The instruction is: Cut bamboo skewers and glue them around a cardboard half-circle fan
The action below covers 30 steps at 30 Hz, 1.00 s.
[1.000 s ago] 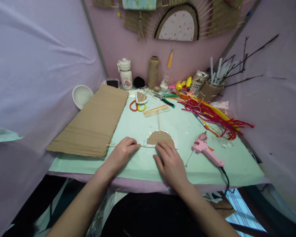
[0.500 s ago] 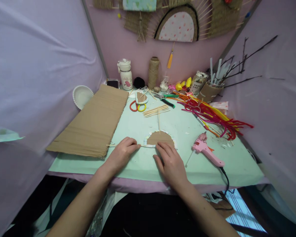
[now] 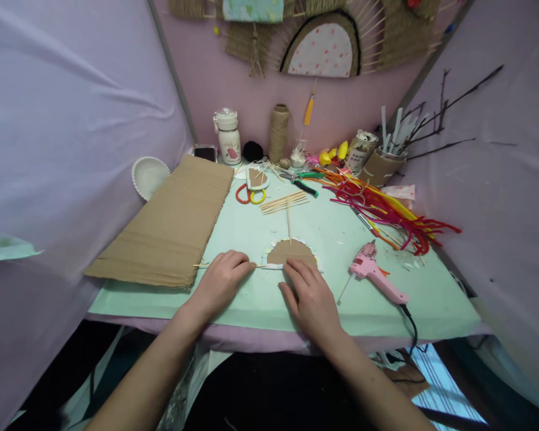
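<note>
**Left hand pinches thin stick, right hand rests on half-circle**

The left hand is closed, thumb and fingers pinching a thin stick. The stick's long axis runs left to right through the hand, one end reaching the edge of a cardboard sheet to its left, the other meeting the near left corner of a cardboard half-circle. The right hand is loosely open, its fingertips on the half-circle, covering the right part of its straight edge. That edge faces the person; the curve points away. A second stick extends from the top of the curve, aimed away from both hands toward a bundle of sticks. Right of the right hand, a pink glue gun lies on the bench, nozzle pointing away.
</note>
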Tool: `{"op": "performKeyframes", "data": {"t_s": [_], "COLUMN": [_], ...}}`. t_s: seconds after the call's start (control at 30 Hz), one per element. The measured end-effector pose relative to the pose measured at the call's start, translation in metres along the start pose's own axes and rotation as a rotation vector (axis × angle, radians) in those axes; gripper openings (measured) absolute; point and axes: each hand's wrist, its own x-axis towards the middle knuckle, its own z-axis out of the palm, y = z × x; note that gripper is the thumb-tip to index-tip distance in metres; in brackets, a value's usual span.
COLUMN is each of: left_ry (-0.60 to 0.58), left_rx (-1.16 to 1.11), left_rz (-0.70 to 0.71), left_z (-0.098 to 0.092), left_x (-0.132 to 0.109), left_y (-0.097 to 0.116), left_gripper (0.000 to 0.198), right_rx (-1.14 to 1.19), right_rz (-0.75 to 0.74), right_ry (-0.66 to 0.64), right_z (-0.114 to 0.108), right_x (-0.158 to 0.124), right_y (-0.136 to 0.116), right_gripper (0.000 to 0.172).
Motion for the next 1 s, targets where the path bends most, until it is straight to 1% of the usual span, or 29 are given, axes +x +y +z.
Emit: {"op": "performKeyframes", "data": {"t_s": [0.07,0.2,0.33,0.43,0.5,0.57,0.67,0.73,0.77,0.83,0.9,1.0], "left_ry": [0.019,0.106,0.208,0.265,0.288,0.284,0.195,0.054,-0.035,-0.232,-0.299,-0.343], "left_rx": [0.023,0.027,0.047,0.055,0.046,0.045,0.088,0.144,0.181,0.263,0.296,0.341], "left_rz": [-0.003,-0.013,-0.049,-0.068,-0.074,-0.092,-0.166,-0.214,-0.23,-0.26,-0.275,-0.294], "left_z": [-0.001,-0.003,-0.008,-0.017,-0.027,-0.039,-0.052,-0.053,-0.05,-0.038,-0.021,0.001], "left_x": [-0.001,-0.001,0.005,0.022,0.042,0.067,0.113,0.143,0.156,0.178,0.192,0.2], "left_y": [0.001,0.004,0.008,0.01,0.009,0.006,0.0,-0.003,-0.004,-0.006,-0.009,-0.015], "left_gripper": [0.026,0.032,0.029,0.026,0.025,0.024,0.022,0.023,0.024,0.026,0.024,0.025], "right_rx": [0.0,-0.002,-0.007,-0.015,-0.022,-0.022,-0.004,0.009,0.014,0.017,0.02,0.035], "right_rz": [0.004,0.008,0.023,0.021,0.005,-0.002,0.009,0.012,0.012,0.018,0.028,0.03], "right_ry": [-0.002,0.002,0.009,0.032,0.062,0.079,0.081,0.085,0.088,0.098,0.105,0.108], "right_z": [0.0,0.0,0.0,-0.002,-0.002,-0.003,-0.004,-0.005,-0.005,-0.005,-0.005,-0.004], "right_x": [0.0,0.0,0.0,0.001,0.001,0.001,0.001,0.001,0.001,0.001,0.001,0.0], "right_y": [0.0,-0.001,-0.002,-0.002,-0.002,-0.002,-0.003,-0.004,-0.004,-0.004,-0.004,-0.004], "right_gripper": [0.032,0.031,0.03,0.028,0.027,0.025,0.024,0.024,0.024,0.024,0.024,0.025]}}
